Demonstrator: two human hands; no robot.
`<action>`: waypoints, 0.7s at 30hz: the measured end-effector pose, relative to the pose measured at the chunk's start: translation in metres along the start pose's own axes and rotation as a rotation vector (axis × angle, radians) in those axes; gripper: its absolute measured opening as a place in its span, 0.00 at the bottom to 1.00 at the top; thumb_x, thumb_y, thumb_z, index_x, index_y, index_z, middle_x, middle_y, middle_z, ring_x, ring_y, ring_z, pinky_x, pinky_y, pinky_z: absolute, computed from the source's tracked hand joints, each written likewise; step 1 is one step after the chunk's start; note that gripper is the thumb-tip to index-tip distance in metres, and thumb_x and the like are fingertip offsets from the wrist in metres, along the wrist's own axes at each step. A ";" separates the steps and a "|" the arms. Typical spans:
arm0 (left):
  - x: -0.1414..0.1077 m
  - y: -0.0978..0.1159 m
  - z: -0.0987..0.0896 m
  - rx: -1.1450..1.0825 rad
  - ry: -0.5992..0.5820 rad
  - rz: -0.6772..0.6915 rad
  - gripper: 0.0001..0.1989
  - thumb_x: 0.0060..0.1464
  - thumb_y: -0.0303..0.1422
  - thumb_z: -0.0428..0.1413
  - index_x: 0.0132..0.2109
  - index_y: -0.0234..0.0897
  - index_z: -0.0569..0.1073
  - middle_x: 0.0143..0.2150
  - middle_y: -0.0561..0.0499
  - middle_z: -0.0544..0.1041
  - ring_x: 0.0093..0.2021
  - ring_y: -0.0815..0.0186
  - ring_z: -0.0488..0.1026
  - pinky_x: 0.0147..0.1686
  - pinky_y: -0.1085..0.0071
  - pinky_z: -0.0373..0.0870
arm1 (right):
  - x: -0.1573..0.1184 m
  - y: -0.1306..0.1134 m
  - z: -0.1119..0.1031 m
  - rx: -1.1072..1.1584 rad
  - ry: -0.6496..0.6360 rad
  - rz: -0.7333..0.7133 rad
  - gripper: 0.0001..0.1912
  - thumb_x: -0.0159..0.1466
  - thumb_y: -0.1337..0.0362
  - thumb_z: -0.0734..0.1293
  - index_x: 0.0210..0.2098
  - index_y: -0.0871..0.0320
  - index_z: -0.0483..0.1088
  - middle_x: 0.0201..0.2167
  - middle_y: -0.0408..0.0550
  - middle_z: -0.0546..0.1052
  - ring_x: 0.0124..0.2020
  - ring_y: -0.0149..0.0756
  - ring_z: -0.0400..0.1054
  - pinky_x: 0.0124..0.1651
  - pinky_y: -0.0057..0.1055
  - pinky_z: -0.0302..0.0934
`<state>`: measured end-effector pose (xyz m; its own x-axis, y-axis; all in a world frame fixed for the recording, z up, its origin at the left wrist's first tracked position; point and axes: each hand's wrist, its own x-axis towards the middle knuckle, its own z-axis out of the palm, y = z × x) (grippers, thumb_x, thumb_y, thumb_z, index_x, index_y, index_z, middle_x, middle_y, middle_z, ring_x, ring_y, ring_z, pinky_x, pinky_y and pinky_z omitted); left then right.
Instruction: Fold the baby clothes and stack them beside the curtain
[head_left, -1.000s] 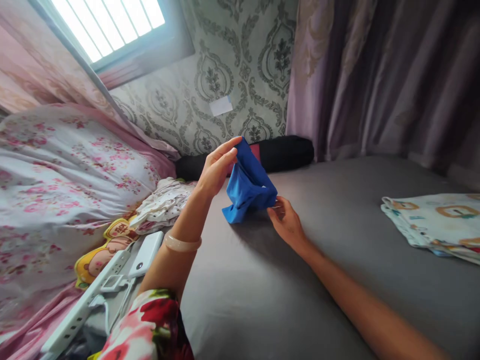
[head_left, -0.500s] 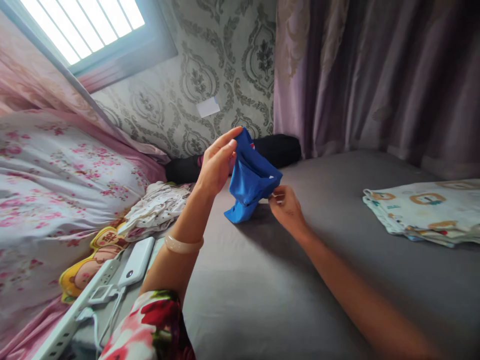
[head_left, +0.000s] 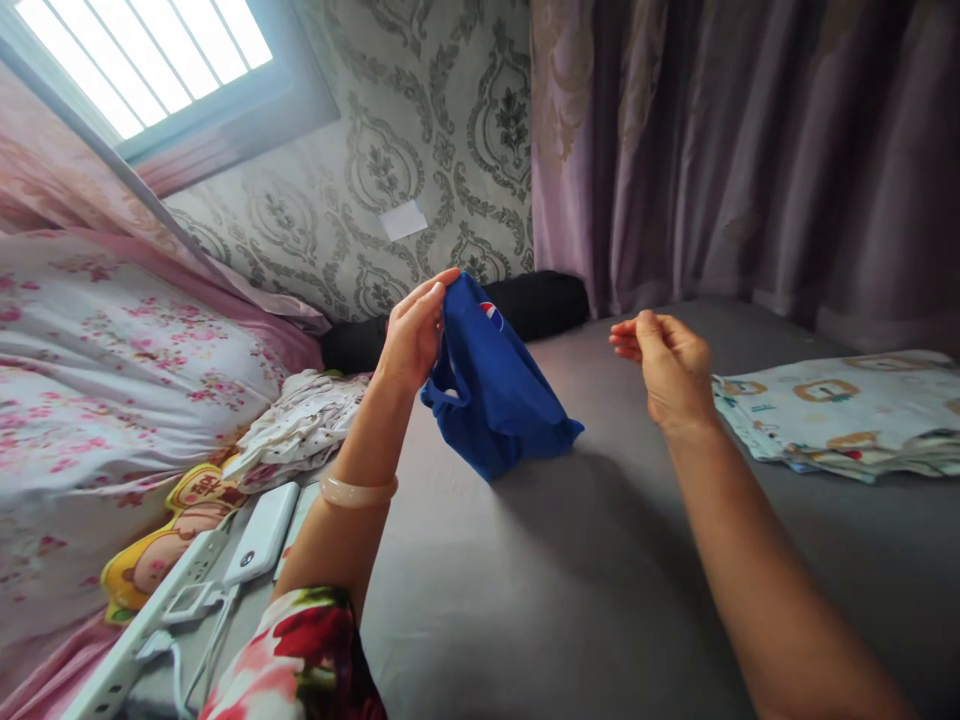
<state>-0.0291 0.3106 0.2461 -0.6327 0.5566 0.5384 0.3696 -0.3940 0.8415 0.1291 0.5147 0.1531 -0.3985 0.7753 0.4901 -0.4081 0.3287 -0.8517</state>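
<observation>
A blue cloth item [head_left: 499, 395] with a small round red, white and blue logo hangs over the grey sheet, its lower end at the sheet. My left hand [head_left: 415, 335] pinches its top corner between thumb and fingers. To the right of the cloth, apart from it, my right hand [head_left: 671, 365] is raised above the sheet. Its thumb rests against the bent fingers, and nothing shows between them.
Folded patterned cloths [head_left: 840, 405] lie at the right on the grey sheet [head_left: 465, 600]. At the left are crumpled cloth [head_left: 300, 425], a white power bank [head_left: 262, 532], a power strip [head_left: 112, 655] with cables and a yellow cartoon cushion [head_left: 146, 568]. Dark bundles lie along the wall.
My right hand has let go of the blue cloth and moved right and up. The cloth has swung round and hangs more spread out, its logo now showing. The view has shifted slightly.
</observation>
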 end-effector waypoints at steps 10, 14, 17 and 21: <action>-0.005 -0.001 0.012 0.093 -0.125 -0.122 0.29 0.49 0.37 0.63 0.58 0.38 0.70 0.45 0.48 0.79 0.45 0.61 0.76 0.46 0.65 0.73 | -0.042 0.002 0.036 -0.413 -0.558 -0.122 0.15 0.62 0.63 0.66 0.50 0.53 0.72 0.44 0.50 0.79 0.44 0.44 0.74 0.47 0.40 0.66; -0.007 -0.012 -0.007 0.132 -0.279 -0.215 0.36 0.41 0.29 0.67 0.60 0.39 0.68 0.48 0.48 0.76 0.44 0.64 0.74 0.45 0.69 0.72 | -0.024 0.005 0.024 -0.383 -0.389 -0.186 0.11 0.65 0.63 0.61 0.42 0.56 0.75 0.39 0.49 0.80 0.41 0.43 0.74 0.45 0.37 0.65; -0.012 -0.023 -0.019 0.163 -0.464 -0.313 0.41 0.41 0.26 0.66 0.63 0.43 0.64 0.47 0.49 0.74 0.41 0.67 0.72 0.41 0.72 0.71 | -0.013 -0.002 0.012 -0.376 -0.287 -0.200 0.12 0.65 0.60 0.62 0.41 0.57 0.75 0.37 0.50 0.80 0.40 0.42 0.74 0.44 0.37 0.65; -0.023 -0.036 -0.018 0.261 -0.625 -0.384 0.43 0.44 0.28 0.66 0.66 0.48 0.59 0.43 0.51 0.72 0.39 0.69 0.70 0.39 0.71 0.70 | -0.011 -0.015 0.004 -0.360 -0.238 -0.214 0.14 0.66 0.57 0.62 0.39 0.58 0.76 0.36 0.50 0.80 0.38 0.42 0.74 0.43 0.37 0.65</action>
<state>-0.0401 0.2990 0.2024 -0.2764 0.9587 0.0666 0.3991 0.0515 0.9155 0.1363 0.4988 0.1611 -0.5301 0.5386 0.6549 -0.2083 0.6660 -0.7163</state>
